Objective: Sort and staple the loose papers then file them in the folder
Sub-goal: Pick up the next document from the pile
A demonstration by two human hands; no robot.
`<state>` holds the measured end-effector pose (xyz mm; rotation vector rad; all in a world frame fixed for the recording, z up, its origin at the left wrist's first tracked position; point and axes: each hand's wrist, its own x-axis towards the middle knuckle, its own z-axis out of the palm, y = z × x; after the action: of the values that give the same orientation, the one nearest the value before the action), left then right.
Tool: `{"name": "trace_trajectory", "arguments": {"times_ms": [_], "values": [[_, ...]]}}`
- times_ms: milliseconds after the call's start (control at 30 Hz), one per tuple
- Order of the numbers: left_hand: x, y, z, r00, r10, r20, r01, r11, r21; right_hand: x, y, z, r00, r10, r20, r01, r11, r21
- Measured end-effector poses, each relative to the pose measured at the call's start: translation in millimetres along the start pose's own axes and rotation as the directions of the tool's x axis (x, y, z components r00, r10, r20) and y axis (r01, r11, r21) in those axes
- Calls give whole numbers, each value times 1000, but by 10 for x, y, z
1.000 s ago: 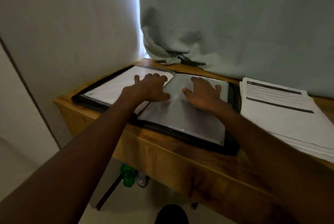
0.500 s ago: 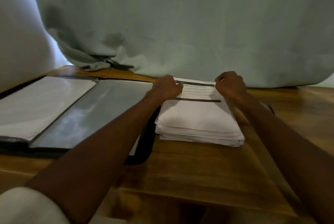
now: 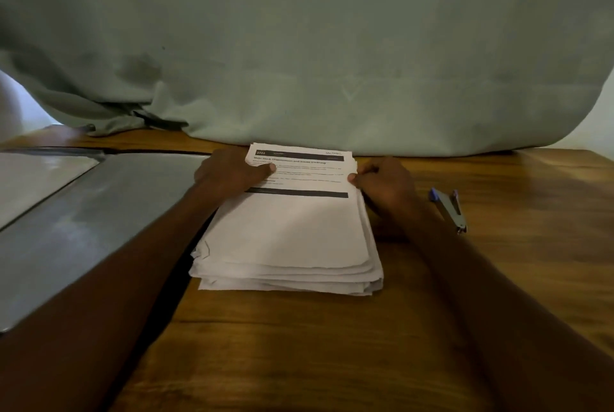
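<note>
1. Both hands are at the far end of the paper stack [image 3: 289, 232]. The left hand [image 3: 229, 170] grips the stack's far left edge, thumb laid on the top sheet and fingers out of sight beyond it. The right hand [image 3: 385, 184] pinches the far right edge between thumb and curled fingers.
2. Paper stack: lies flat on the bench [image 3: 332, 345], just right of the folder. It is thick, with near edges fanned and uneven. Printed text and two dark bars show on the top sheet; the wording is too blurred to read. No staple can be seen on any sheet.
3. Folder [image 3: 99, 212]: lies open on the left of the bench, its glossy plastic sleeves facing up. A white sheet shows in the far left sleeve; whether the sleeve nearest the stack holds anything cannot be told.
4. Stapler [image 3: 448, 209]: lies on the bench to the right of the right hand, apart from it and untouched.
5. Surroundings: a pale green cloth [image 3: 299, 46] hangs along the far edge of the bench, behind the stack.
6. Assessment of progress: early stage. The hands appear to be taking hold of top sheets for sorting. Most of the stack looks unsorted and unstapled. Sorting, stapling and filing of nearly all papers remain outstanding.
</note>
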<state>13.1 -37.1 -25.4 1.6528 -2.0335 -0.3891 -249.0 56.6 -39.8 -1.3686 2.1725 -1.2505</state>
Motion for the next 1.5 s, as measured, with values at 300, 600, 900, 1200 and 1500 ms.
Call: {"name": "trace_trajectory", "arguments": {"times_ms": [300, 600, 900, 1200, 1500], "values": [[-38, 0, -7, 988, -102, -114, 29, 858, -513, -110, -50, -7, 998, -45, -31, 43, 995, -87], [-22, 11, -68, 986, -166, -16, 84, 574, -814, -126, -43, -18, 996, -59, -62, 56, 997, -50], [66, -111, -156, 979, -140, 150, 194, 398, -897, -120, -33, -51, 998, -61, -31, 63, 994, 84], [124, -265, -323, 963, -162, 214, 262, 397, -879, -92, -25, -32, 999, -38, 19, 38, 999, 11], [162, -509, -549, 946, -255, 200, 300, 456, -838, -84, -15, -15, 999, -37, -13, 36, 998, -50]]}}
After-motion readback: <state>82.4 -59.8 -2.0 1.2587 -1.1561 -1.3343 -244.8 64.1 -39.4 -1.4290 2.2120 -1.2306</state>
